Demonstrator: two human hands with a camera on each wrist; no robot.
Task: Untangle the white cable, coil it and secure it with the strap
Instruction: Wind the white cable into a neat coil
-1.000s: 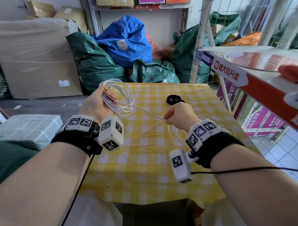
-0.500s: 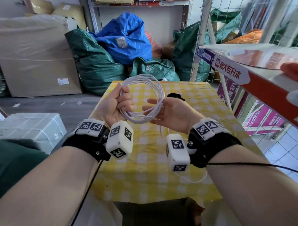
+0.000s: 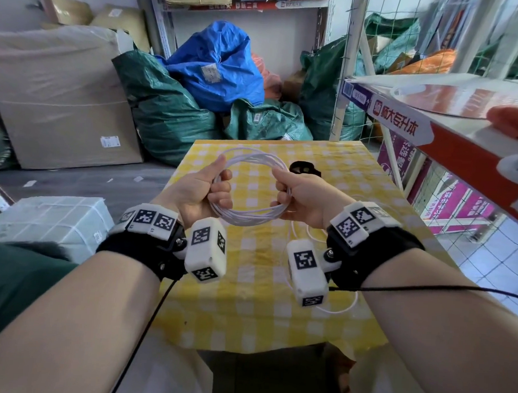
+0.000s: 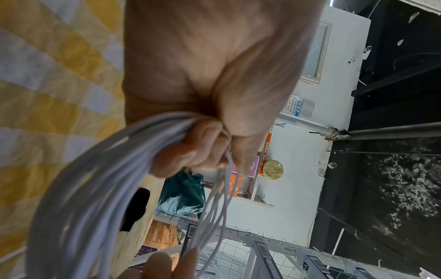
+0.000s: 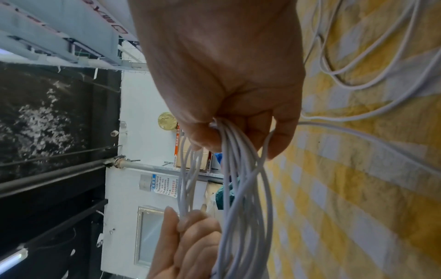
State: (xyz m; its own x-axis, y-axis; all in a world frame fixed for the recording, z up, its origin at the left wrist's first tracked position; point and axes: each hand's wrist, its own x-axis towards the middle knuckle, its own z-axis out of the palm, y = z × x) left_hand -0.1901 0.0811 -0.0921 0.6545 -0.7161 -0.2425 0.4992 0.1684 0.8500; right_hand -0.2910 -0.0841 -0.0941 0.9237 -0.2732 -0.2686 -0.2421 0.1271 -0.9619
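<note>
The white cable (image 3: 251, 218) hangs as a round coil of several loops above the yellow checked table (image 3: 247, 308). My left hand (image 3: 206, 188) grips the coil's left side, its fingers curled round the bundle (image 4: 133, 151). My right hand (image 3: 293, 192) grips the coil's right side, strands running out of its fist (image 5: 236, 169). A loose stretch of cable (image 3: 340, 309) still lies on the cloth under my right wrist, seen as slack loops (image 5: 358, 79) in the right wrist view. The black strap (image 3: 303, 168) lies on the table just beyond my right hand.
A red and white shelf unit (image 3: 450, 130) with a wire mesh side borders the table on the right. Green and blue sacks (image 3: 216, 66) and a large cardboard box (image 3: 57, 98) stand behind the table. A wrapped white parcel (image 3: 42, 225) sits on the floor at left.
One second ago my right hand was pulling a strand on the table away from the loops. It then rose to the coil and now grips its right side; the coil is rounder and level.
</note>
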